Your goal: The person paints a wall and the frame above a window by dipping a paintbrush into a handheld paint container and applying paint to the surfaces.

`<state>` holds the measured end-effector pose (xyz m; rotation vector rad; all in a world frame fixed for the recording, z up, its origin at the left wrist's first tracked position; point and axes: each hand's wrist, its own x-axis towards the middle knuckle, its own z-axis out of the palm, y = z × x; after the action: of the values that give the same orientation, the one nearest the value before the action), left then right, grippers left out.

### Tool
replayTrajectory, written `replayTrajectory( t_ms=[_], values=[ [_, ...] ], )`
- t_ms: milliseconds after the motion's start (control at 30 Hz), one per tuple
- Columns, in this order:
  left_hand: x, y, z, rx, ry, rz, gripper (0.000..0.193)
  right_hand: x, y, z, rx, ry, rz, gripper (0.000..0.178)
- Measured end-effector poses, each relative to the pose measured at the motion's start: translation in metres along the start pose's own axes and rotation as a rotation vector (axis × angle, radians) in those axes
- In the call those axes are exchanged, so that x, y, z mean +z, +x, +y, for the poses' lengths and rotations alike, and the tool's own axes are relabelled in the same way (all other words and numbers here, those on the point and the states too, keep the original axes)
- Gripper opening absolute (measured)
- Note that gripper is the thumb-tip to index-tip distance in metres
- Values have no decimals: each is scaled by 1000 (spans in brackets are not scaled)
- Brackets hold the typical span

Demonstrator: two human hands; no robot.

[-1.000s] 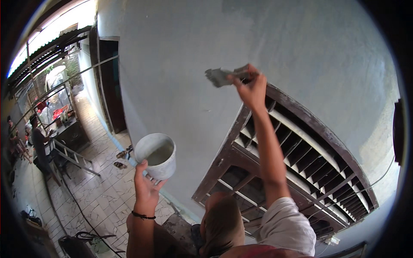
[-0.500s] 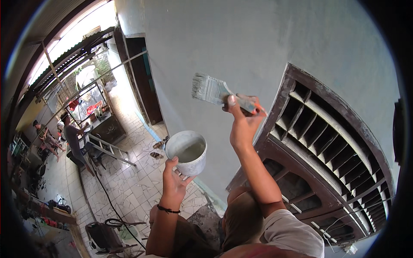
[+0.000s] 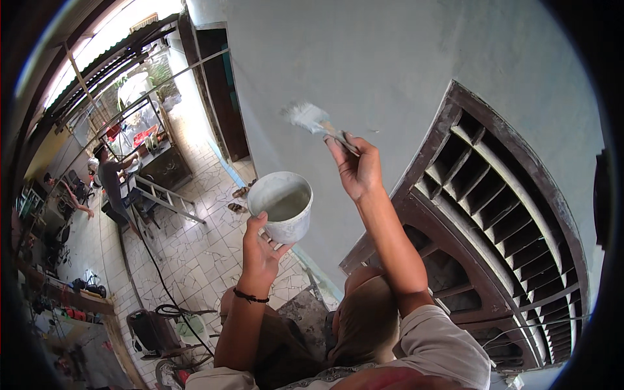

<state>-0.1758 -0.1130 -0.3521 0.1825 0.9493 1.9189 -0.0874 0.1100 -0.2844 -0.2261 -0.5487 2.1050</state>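
Note:
My left hand (image 3: 261, 253) grips a small pale plastic bucket (image 3: 290, 229) from below, its thumb at the near side and its fingers under the base. Grey paint (image 3: 286, 207) lies inside the bucket. Up and to the right, my right hand (image 3: 357, 168) is closed on the handle of a paintbrush (image 3: 311, 118). The brush's wide bristles are coated with whitish-grey paint and point left at the grey wall (image 3: 364, 65); whether they touch it I cannot tell.
A brown wooden frame with slatted vents (image 3: 481, 169) is set into the wall at my right. Far below on the left is a cracked-tile floor (image 3: 195, 260) with a metal ladder (image 3: 170, 200), sandals (image 3: 239, 207), a black cable (image 3: 159, 270) and a person (image 3: 116, 179) beside a dark cabinet (image 3: 166, 162).
My right hand has turned the brush, and its grip has shifted along the handle. The bucket has risen slightly in view. A second person in the background has leaned forward.

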Motion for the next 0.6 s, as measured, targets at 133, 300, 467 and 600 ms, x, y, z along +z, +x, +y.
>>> replayTrajectory(
  t_ms=[133,300,467,600],
  values=[
    [0,3,1,18,2,13,94,-1,-1,-5,-24,-104,44,15],
    [1,3,0,14,0,32,95,-11,3,1,237,-13,50,13],
    [2,3,1,41,3,17,95,-18,8,1,380,114,-19,20],
    [2,2,2,34,19,26,94,-12,5,-10,277,77,-27,20]
  ],
)
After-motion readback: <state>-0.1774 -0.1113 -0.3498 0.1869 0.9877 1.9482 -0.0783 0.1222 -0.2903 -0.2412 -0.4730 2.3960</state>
